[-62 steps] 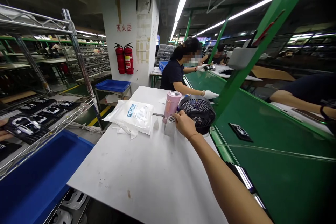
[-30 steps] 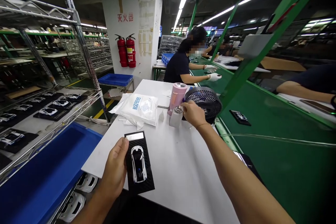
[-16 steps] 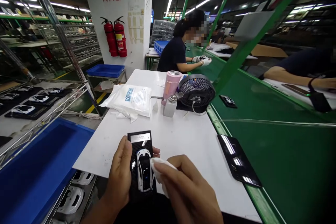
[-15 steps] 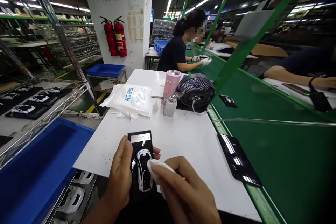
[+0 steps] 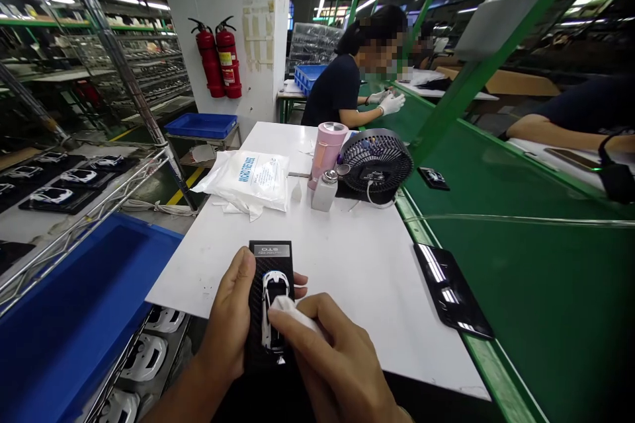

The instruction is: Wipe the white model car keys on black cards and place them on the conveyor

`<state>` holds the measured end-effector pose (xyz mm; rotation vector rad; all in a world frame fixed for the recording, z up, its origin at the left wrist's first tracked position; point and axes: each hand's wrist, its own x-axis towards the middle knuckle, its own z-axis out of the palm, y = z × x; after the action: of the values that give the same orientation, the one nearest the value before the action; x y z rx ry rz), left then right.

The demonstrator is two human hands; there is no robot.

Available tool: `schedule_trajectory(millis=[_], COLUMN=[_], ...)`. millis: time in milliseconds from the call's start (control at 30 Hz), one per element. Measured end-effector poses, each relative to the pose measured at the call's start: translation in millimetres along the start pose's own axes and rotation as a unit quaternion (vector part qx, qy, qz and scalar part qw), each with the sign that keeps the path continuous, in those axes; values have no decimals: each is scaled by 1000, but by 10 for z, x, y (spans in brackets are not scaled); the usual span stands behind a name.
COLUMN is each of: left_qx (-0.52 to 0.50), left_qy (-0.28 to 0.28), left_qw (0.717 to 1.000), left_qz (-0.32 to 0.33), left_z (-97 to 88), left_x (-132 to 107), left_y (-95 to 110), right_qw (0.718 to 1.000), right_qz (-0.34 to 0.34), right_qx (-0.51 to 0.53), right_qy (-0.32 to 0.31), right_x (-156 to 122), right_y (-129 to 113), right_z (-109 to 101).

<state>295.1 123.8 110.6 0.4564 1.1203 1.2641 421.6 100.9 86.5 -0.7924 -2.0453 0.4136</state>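
My left hand (image 5: 231,317) is closed around a black display base (image 5: 255,337), thumb on its left edge and fingertips showing on the right. A white and black model car (image 5: 274,284) sits on that base, below a silver label (image 5: 271,250). Pinched in my right hand (image 5: 342,350) is a folded white cloth (image 5: 292,310), which lies against the car's roof and partly hides it. Both hands are over the near edge of the white table (image 5: 357,277).
On the table stand a white plastic package (image 5: 248,178), a metal bottle (image 5: 325,192), a pink tumbler (image 5: 327,152) and a black fan (image 5: 377,162). A black phone-like slab (image 5: 451,291) lies by the green conveyor (image 5: 520,264). A gloved co-worker (image 5: 332,89) sits beyond; a blue tray (image 5: 99,317) is left.
My right hand and the cloth have shifted left across the car's roof. The base is tilted differently, so its label now reads without glare. The view has moved slightly.
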Motion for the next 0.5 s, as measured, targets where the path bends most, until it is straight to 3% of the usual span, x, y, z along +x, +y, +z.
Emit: schedule_trajectory(millis=[100, 167, 300, 500], left_qx=[-13, -14, -29, -84], left_qy=[19, 15, -30, -18], left_qw=[999, 999, 998, 987], left_qz=[-29, -37, -53, -135], left_z=[-24, -54, -110, -129], left_x=[32, 56, 90, 127], left_y=[21, 11, -45, -72], right_qw=[998, 996, 989, 984], right_qz=[32, 54, 60, 61], right_qx=[25, 58, 111, 157], right_qy=[-56, -33, 75, 53], right_x=[-77, -115, -115, -67], right_y=[39, 76, 87, 11], right_z=[-93, -165, -209, -49])
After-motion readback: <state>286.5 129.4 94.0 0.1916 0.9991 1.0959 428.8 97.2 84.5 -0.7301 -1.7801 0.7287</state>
